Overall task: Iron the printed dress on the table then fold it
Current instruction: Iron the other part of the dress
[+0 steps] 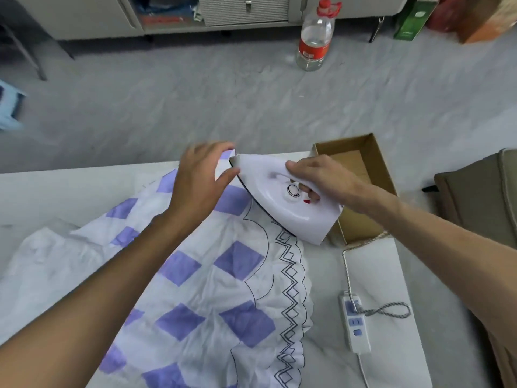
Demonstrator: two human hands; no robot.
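Note:
The printed dress (pixel 212 275), white with purple diamonds and a black zigzag hem, lies crumpled across the white table (pixel 56 191). A white iron (pixel 268 197) rests tilted on the dress's far right corner, its tip pointing to the far left. My right hand (pixel 316 177) grips the iron's handle, fingers curled under it. My left hand (pixel 201 175) rests on the dress just left of the iron's tip, fingers bent at the far hem; whether it pinches the cloth I cannot tell.
An open cardboard box (pixel 361 175) sits at the table's far right corner behind the iron. A white power strip (pixel 354 323) with the iron's braided cord (pixel 389 310) lies on the right. A water bottle (pixel 314 37) stands on the floor beyond.

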